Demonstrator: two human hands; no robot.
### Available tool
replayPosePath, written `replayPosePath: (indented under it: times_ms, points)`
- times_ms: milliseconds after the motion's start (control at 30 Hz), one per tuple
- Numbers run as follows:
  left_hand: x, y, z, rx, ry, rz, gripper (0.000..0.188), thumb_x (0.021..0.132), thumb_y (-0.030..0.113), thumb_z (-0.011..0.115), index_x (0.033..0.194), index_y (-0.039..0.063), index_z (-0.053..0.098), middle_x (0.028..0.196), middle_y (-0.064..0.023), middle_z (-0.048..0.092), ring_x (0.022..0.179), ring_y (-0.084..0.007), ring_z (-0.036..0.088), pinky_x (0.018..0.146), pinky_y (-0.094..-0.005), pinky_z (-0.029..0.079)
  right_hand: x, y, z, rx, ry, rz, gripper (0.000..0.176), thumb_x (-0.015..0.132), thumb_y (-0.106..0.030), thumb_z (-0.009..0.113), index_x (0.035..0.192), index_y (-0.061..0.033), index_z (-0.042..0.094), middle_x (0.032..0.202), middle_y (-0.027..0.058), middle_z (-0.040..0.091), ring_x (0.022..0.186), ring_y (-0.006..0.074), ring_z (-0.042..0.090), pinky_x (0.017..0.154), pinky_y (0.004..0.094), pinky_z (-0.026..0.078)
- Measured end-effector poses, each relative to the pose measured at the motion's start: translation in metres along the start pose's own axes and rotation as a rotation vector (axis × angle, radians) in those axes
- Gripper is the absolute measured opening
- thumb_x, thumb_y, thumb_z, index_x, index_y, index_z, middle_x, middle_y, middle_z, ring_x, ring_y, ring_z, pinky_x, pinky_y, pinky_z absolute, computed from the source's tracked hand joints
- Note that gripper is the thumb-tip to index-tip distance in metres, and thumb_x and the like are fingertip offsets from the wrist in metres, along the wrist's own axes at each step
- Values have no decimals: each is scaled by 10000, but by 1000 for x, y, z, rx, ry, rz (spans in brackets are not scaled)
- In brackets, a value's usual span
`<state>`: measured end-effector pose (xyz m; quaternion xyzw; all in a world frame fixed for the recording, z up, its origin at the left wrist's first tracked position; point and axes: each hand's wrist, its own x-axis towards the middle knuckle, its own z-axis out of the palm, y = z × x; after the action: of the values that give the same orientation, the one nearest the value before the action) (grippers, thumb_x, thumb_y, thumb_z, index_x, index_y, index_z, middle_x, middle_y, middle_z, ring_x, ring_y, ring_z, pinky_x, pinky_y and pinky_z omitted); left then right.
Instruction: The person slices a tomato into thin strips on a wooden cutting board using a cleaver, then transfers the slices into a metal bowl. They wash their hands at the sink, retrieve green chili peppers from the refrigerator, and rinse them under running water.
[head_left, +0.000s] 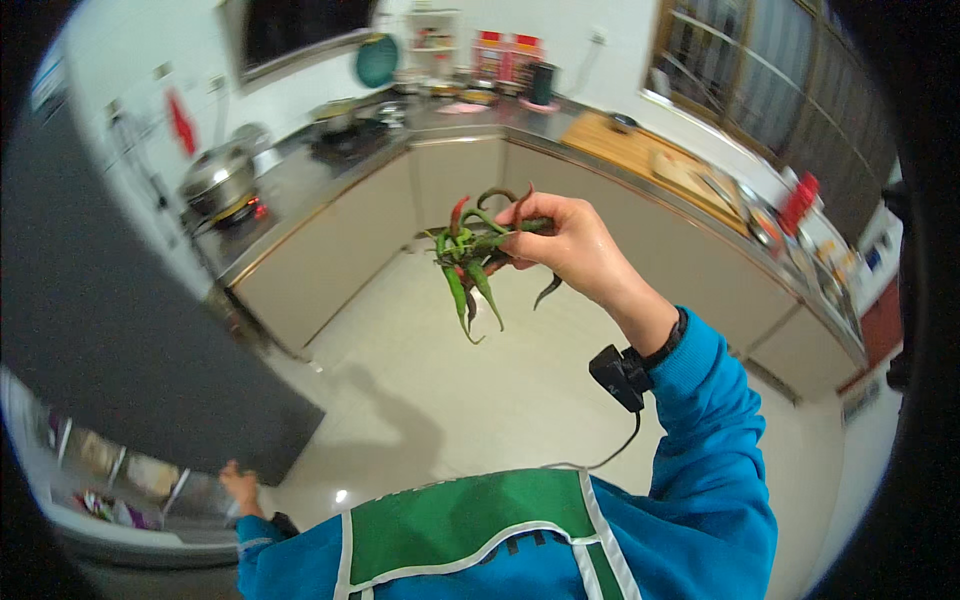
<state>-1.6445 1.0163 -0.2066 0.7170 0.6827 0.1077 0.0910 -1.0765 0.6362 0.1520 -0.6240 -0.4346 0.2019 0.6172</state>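
Observation:
Raised above the floor, my right hand (574, 236) grips a bunch of thin chili peppers (469, 259). Most of them are green, with some red and dark ones, and several dangle from the fingers. One dark pepper hangs below the palm. Low on the left, my small, blurred left hand (240, 487) is beside the edge of a dark grey refrigerator door (187, 337). Whether it touches or grips that door cannot be made out. Close to it are the fridge's clear compartments (150, 476), which hold bagged food.
A steel pot (220, 180) stands on a cooker with a red light. Another pan (334, 116) sits on the hob. Along the right counter (532, 139) lie a wooden board (607, 142), a knife (716, 191) and a red bottle (799, 202). A cable (626, 450) hangs from my right wrist.

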Motion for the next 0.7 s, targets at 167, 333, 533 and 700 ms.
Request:
replayPosePath:
  times_ms: [167,333,533,700]
  points:
    - [-115,274,140,-237,-380,310,540,753,165,698,1255,87,517,1403,-178,276,1277,-367,293,1023,-479,340,-50,51,-209,-6,180,-22,181,783,-46,644,936,44,608,804,34,628,654,79,574,602,235,472]
    - [-130,504,188,-187,-375,750,455,765,142,656,1205,75,561,1306,-182,416,1227,-363,365,993,-435,359,-50,77,-369,-124,375,6,173,779,-32,641,928,45,599,819,41,621,632,74,551,598,231,466]
    - [-144,801,314,-376,-566,945,398,809,165,601,1192,60,566,1219,-193,513,1071,-314,533,912,-378,441,-105,129,-508,-230,781,32,157,784,-15,630,922,50,591,789,54,604,655,87,555,599,228,460]
    - [-211,1020,390,-334,-812,1262,382,829,164,567,1199,69,560,1206,-165,540,1060,-292,555,905,-367,447,-144,202,-557,-244,1129,48,203,785,-28,634,966,49,585,793,64,609,664,106,575,609,237,476]
